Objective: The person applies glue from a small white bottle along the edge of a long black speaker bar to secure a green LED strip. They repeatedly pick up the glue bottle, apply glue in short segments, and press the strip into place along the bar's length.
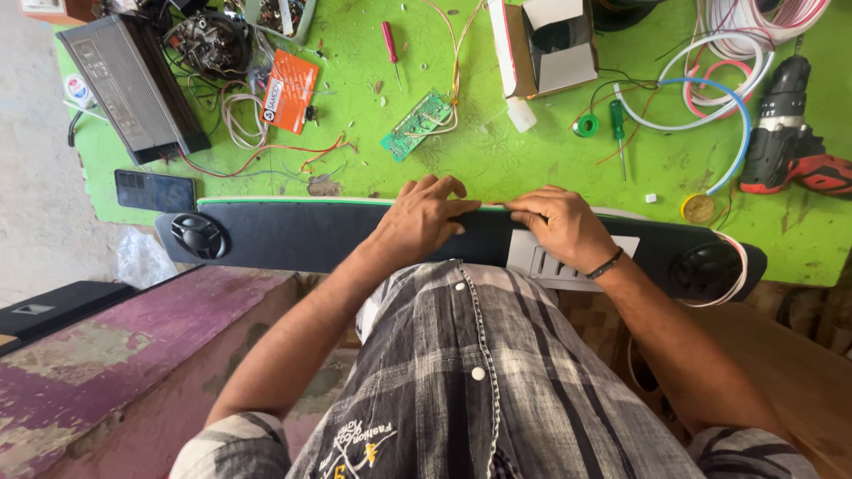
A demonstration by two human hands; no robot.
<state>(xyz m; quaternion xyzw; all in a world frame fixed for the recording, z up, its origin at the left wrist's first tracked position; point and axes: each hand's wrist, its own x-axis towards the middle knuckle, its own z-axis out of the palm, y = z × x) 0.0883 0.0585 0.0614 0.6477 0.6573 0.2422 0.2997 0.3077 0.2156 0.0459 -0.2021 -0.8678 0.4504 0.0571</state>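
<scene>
Squarely at the near edge of the green table (497, 160): long black speaker bar (293, 235), lying flat along that edge. Left hand (422, 222) pressed palm-down on its top rim, fingers curled over, gripping the bar. Right hand (559, 222) just beside it, likewise clamped on the rim above the grey panel (541, 262). Farther back on the table: circuit board (417, 124), red drill (790, 133)

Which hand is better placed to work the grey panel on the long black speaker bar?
Probably the right hand: it rests above the grey panel, while the left hand grips the speaker bar further left.
</scene>
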